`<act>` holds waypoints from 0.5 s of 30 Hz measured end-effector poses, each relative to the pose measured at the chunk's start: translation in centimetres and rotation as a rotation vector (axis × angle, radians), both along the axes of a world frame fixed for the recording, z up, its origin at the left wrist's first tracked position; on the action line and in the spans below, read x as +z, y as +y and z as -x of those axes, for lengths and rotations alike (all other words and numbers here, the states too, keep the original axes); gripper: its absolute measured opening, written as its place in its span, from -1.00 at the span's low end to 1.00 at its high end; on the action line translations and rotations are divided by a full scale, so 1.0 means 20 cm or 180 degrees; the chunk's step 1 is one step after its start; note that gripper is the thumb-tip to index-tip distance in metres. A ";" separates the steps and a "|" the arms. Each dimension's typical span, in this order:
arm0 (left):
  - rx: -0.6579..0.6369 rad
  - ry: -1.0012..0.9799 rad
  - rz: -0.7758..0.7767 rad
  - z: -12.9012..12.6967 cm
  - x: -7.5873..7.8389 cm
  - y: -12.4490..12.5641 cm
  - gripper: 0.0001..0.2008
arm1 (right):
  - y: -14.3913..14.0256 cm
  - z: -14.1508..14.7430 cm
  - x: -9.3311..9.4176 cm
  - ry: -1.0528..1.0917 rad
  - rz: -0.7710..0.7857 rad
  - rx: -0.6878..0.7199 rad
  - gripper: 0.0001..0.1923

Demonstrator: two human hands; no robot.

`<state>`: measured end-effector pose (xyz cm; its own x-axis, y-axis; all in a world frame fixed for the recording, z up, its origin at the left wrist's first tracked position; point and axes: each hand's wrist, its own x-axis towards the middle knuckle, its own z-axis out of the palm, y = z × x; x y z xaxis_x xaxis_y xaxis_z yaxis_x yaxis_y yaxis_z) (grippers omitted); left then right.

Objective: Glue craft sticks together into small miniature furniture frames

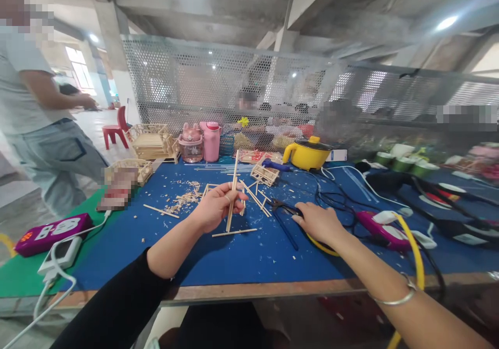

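My left hand [219, 204] pinches thin wooden sticks [234, 188] that stand nearly upright over the table. Below them another wooden stick [234, 232] lies flat on the blue mat. To the right, my right hand [317, 223] has its fingers curled over one handle of the pliers [278, 204]. Their other blue handle angles down across the mat, and the jaws point left. Between the hands lie loose sticks [257, 198]. A small wooden frame [265, 173] sits just behind, with a blue-handled tool [276, 165] beside it.
Wood scraps [187, 199] litter the mat. Wooden frames [153, 140] stand at the back left, near a pink bottle [211, 142]. A yellow pot [311, 155] stands at the back. Cables and a purple power strip [384, 230] lie right. A person [42, 99] stands left.
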<state>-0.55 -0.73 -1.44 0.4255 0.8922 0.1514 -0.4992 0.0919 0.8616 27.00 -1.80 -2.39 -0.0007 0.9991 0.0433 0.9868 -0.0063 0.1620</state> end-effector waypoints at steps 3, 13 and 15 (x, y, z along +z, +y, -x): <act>0.0041 0.0102 0.0061 -0.01 -0.03 0.01 -0.77 | 0.06 0.02 0.03 0.0082 -0.0027 0.0225 -0.75; -0.0035 0.0202 0.0062 -0.02 -0.01 -0.01 -0.68 | 0.01 -0.01 0.19 0.1056 -0.0954 0.0388 -0.76; -0.0136 0.0298 0.0065 -0.03 0.00 -0.03 -0.62 | 0.00 0.05 0.23 0.1497 -0.1173 0.0539 -0.77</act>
